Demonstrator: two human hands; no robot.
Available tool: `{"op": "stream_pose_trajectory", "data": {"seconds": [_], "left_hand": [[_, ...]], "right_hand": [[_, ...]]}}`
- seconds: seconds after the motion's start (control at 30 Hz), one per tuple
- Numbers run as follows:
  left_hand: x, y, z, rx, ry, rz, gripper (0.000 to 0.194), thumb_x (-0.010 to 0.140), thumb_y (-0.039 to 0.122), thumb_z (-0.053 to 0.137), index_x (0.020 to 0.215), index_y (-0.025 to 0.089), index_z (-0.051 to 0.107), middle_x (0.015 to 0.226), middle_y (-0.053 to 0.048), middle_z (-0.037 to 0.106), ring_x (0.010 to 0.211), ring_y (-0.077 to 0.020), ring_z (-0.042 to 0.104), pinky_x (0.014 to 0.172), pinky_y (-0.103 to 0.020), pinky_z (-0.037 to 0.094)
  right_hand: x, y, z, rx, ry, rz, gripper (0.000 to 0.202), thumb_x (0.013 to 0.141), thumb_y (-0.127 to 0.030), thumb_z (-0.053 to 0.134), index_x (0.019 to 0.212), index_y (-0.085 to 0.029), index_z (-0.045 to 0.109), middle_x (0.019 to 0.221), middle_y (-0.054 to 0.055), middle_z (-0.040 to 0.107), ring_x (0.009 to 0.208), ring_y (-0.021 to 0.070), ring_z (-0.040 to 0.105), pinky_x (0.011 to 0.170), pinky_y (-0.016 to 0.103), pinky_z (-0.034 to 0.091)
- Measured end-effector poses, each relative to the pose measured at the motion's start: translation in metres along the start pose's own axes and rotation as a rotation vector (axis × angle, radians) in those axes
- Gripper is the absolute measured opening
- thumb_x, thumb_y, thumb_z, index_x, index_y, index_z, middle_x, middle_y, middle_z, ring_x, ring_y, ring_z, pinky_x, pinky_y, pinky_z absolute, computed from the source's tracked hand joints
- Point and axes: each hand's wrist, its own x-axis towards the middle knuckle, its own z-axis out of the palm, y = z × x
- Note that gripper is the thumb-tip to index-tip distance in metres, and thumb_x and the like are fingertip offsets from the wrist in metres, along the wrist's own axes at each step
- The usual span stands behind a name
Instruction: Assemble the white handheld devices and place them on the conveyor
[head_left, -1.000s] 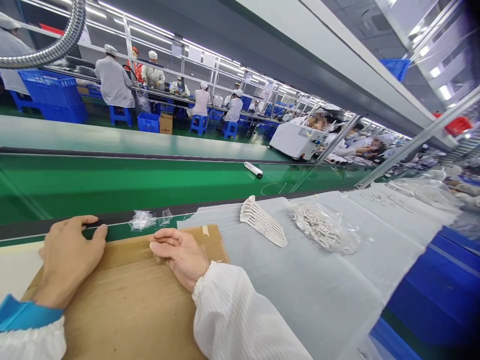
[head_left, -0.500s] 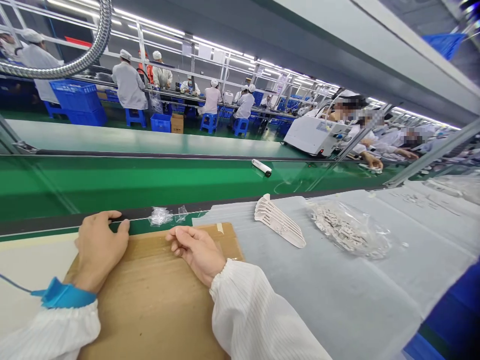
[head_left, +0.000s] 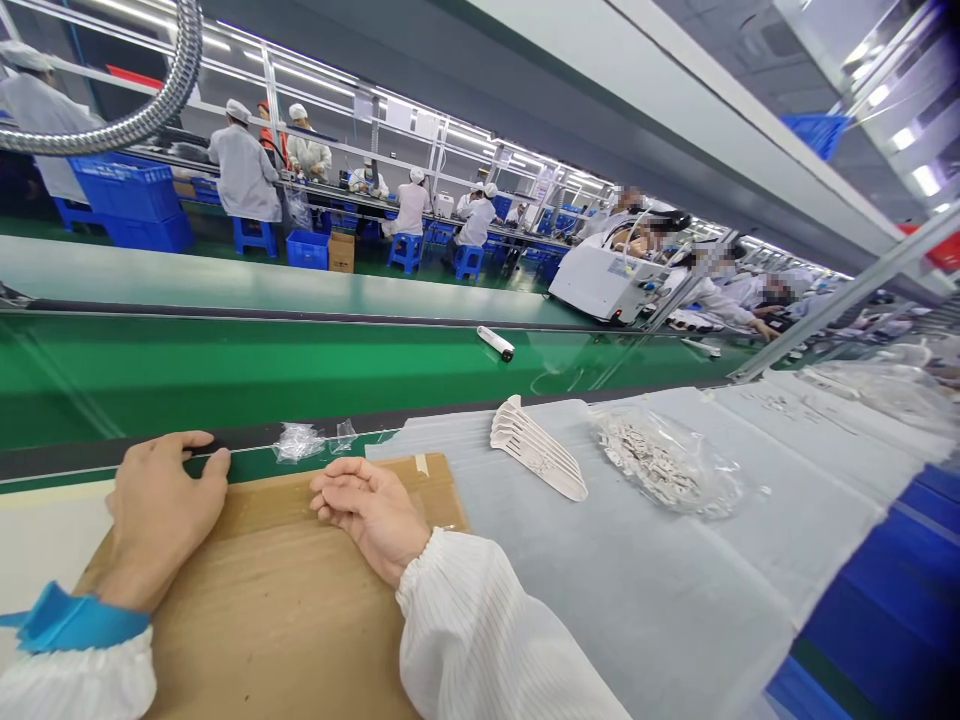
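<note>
Head view showed a left hand (head_left: 166,505) resting at the far left corner of a flat, tan cardboard sheet (head_left: 285,620), thumb and forefinger spread apart in a half-open curve with bare space between them. A smooth, bright blue wristband (head_left: 82,620) wrapped its wrist. The right hand (head_left: 371,515) lay over the cardboard near its far edge, fingers loosely curled toward the thumb; whether anything thin sat inside them, I could not tell. Its white sleeve (head_left: 487,630) was finely ribbed and gathered at the cuff.

Just beyond the cardboard lay crinkled, clear plastic scraps (head_left: 298,442). To the right, a soft, pale grey sheet (head_left: 585,590) bore overlapping, slotted white blades (head_left: 538,450) fanned together and a filmy, transparent bag (head_left: 664,465) of small whitish pieces. A rounded white bar (head_left: 495,344) with a dark end lay on the glossy green belt (head_left: 225,375).
</note>
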Motion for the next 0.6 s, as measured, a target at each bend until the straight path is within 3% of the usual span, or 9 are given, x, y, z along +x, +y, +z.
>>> {"op": "stream_pose_trajectory", "data": {"seconds": [0.17,0.3,0.6], "left_hand": [[-0.002,0.002,-0.008,-0.126,0.066,-0.015,0.022,0.076,0.025,0.053,0.092,0.018,0.067,0.098,-0.011,0.071,0.101,-0.0325,0.065,0.100,-0.050,0.051],[-0.004,0.001,-0.007,-0.216,0.119,0.001,0.025,0.069,0.014,0.052,0.090,0.019,0.065,0.094,-0.008,0.068,0.094,-0.0285,0.064,0.099,-0.046,0.051],[-0.006,0.000,0.004,-0.362,0.180,0.029,0.021,0.078,0.007,0.052,0.093,0.017,0.062,0.102,-0.009,0.061,0.095,-0.0209,0.063,0.091,-0.037,0.055]], "right_hand": [[0.001,0.002,-0.003,-0.013,-0.010,0.011,0.046,0.043,-0.012,0.092,0.082,-0.017,0.068,0.086,0.003,0.074,0.077,0.0145,0.069,0.082,0.030,0.051],[0.001,0.002,-0.007,-0.040,-0.033,0.004,0.046,0.046,-0.010,0.092,0.086,-0.017,0.069,0.090,0.003,0.074,0.082,0.0136,0.070,0.088,0.029,0.051],[0.001,0.003,-0.009,-0.124,-0.013,-0.012,0.042,0.053,-0.014,0.092,0.089,-0.019,0.072,0.097,0.003,0.074,0.087,0.0124,0.068,0.092,0.028,0.048]]}}
